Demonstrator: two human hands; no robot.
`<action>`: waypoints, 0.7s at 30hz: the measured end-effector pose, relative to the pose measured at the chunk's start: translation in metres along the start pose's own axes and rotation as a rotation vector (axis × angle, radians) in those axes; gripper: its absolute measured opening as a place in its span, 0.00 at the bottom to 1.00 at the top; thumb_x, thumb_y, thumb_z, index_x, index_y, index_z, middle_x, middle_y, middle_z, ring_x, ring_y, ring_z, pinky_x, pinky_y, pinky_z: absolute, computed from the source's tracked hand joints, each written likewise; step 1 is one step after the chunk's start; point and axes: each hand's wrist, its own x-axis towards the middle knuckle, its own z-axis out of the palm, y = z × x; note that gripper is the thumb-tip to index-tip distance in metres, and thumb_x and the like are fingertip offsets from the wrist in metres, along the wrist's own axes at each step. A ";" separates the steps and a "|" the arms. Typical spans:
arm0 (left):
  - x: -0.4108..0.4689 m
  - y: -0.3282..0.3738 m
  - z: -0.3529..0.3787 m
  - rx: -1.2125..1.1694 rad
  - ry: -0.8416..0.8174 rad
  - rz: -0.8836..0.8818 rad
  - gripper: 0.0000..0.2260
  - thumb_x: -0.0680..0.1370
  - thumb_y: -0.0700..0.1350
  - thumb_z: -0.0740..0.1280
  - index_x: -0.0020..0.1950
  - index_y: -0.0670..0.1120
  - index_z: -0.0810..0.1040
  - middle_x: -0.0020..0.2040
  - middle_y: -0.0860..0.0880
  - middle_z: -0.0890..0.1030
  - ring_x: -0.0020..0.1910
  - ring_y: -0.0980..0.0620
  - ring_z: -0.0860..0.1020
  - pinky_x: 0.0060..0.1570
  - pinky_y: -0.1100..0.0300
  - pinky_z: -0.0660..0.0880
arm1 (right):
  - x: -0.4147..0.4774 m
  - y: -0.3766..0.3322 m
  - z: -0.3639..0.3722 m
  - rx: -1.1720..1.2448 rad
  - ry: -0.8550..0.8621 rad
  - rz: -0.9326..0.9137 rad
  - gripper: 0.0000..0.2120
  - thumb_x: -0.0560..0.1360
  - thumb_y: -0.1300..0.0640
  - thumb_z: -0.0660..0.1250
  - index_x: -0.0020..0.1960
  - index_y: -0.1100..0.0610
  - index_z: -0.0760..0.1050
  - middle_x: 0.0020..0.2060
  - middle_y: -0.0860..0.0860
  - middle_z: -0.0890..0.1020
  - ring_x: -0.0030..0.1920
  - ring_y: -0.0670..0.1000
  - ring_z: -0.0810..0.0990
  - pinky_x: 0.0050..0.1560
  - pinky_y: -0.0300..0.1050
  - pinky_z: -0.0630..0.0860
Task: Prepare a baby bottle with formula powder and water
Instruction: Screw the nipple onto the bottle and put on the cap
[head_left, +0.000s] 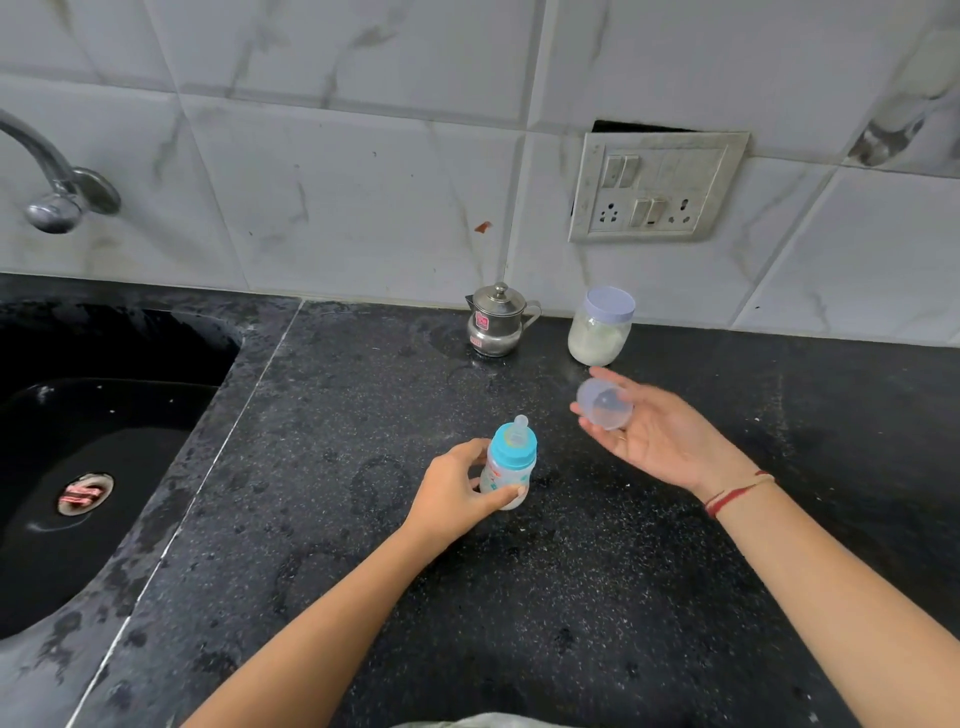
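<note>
Black speckled stone counter fills the lower field, backed by a wall of white marble-pattern tiles.

Small clear baby bottle with a turquoise screw collar and clear teat stands upright at the counter's centre, base on the stone. Left hand is clamped around its lower body from the 9 o'clock side: thumb across the front near the base, fingers curled behind. Collar and teat are still fitted.

At 2 o'clock from the bottle, close but apart from it, the right hand lies palm up above the counter, fingers spread loosely. A clear dome-shaped plastic bottle cap rests on the fingers, hollow side facing the camera; the thumb is near its rim, and whether it presses the cap cannot be told. Red thread bracelet circles the right wrist.

Further out, at 1 o'clock, a clear round jar with a pale lilac lid, part-filled with whitish powder, stands near the wall, lid on. At 12 o'clock, a small lidded stainless steel pot with a spout and handle stands just left of the jar, apart from it.

At 9 o'clock, a black sink basin is set into the counter, with a metal tap above. At 1 o'clock on the wall, a grimy white switch-and-socket plate.
</note>
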 end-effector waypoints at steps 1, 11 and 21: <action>0.000 0.000 0.000 0.008 0.003 -0.003 0.26 0.70 0.50 0.76 0.65 0.49 0.74 0.62 0.52 0.78 0.59 0.58 0.76 0.61 0.57 0.77 | 0.000 0.001 0.013 0.050 -0.045 -0.015 0.22 0.71 0.59 0.69 0.65 0.57 0.73 0.62 0.62 0.75 0.58 0.59 0.79 0.49 0.51 0.81; 0.000 0.001 0.001 0.005 0.017 -0.001 0.25 0.69 0.50 0.76 0.65 0.48 0.75 0.59 0.52 0.80 0.58 0.58 0.77 0.58 0.54 0.78 | 0.010 0.022 0.075 -1.234 -0.126 -0.556 0.21 0.70 0.57 0.73 0.55 0.37 0.70 0.56 0.51 0.71 0.56 0.51 0.77 0.58 0.49 0.77; 0.001 0.000 0.001 0.038 0.025 0.018 0.23 0.69 0.51 0.76 0.62 0.48 0.76 0.56 0.52 0.81 0.55 0.59 0.77 0.55 0.58 0.79 | 0.008 0.021 0.092 -1.783 -0.159 -0.366 0.22 0.67 0.59 0.73 0.58 0.49 0.72 0.54 0.47 0.77 0.52 0.49 0.76 0.51 0.45 0.74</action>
